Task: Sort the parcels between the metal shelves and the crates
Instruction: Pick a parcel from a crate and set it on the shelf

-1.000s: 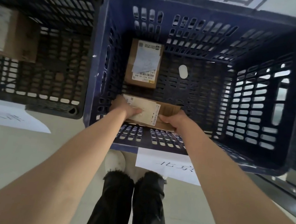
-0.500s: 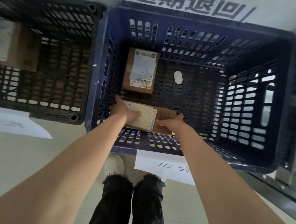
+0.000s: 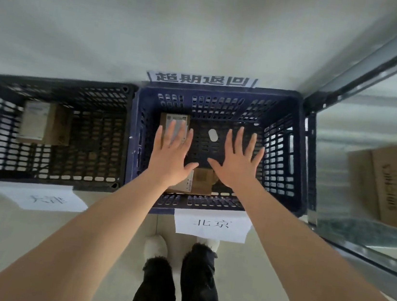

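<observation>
A brown labelled parcel (image 3: 199, 182) lies flat at the near end of the blue crate (image 3: 301, 164). Above it my left hand (image 3: 171, 154) and my right hand (image 3: 237, 163) hover with fingers spread, holding nothing. A second brown parcel (image 3: 171, 119) lies at the crate's far left, partly hidden behind my left fingers. To the left stands a black crate (image 3: 112, 184) with another parcel (image 3: 44, 122) in it.
Paper signs mark the floor before the black crate (image 3: 49, 200) and the blue crate (image 3: 211, 224), and a third sign (image 3: 201, 79) is on the wall. A metal shelf (image 3: 357, 237) with a cardboard box (image 3: 395, 183) stands at right. My legs (image 3: 177, 286) are below.
Both hands have let go of the near parcel, which now lies in the blue crate, and risen with fingers spread. The view has pulled back and up.
</observation>
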The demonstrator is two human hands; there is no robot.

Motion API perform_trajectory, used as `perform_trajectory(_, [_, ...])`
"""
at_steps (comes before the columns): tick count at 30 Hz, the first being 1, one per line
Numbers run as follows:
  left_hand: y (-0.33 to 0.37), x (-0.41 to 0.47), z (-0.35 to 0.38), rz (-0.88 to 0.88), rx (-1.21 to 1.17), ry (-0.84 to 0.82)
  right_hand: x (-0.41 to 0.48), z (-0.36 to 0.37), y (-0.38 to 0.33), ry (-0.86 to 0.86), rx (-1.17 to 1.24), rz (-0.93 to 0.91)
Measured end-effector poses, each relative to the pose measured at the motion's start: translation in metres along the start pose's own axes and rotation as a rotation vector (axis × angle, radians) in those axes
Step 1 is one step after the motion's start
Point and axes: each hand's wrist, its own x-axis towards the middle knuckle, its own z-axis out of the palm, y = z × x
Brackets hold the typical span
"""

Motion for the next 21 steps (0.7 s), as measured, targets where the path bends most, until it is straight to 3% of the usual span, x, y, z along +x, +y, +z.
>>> perform_trajectory(3, [0.006,-0.007,-0.031,0.090,0.090,0.162,-0.022,-0.024,0.009,0.169,-0.048,-0.017])
perform_trajectory(6, [0.014,-0.014,-0.056,0.135,0.154,0.203,-0.047,-0.038,0.017,0.206,-0.038,0.035])
perform_trajectory(13, [0.042,-0.074,-0.093,0.262,0.287,0.246,-0.148,-0.050,0.032,0.157,0.058,0.213])
perform_trajectory(21, [0.094,-0.187,-0.094,0.493,0.333,0.226,-0.316,-0.018,0.052,0.029,0.336,0.409])
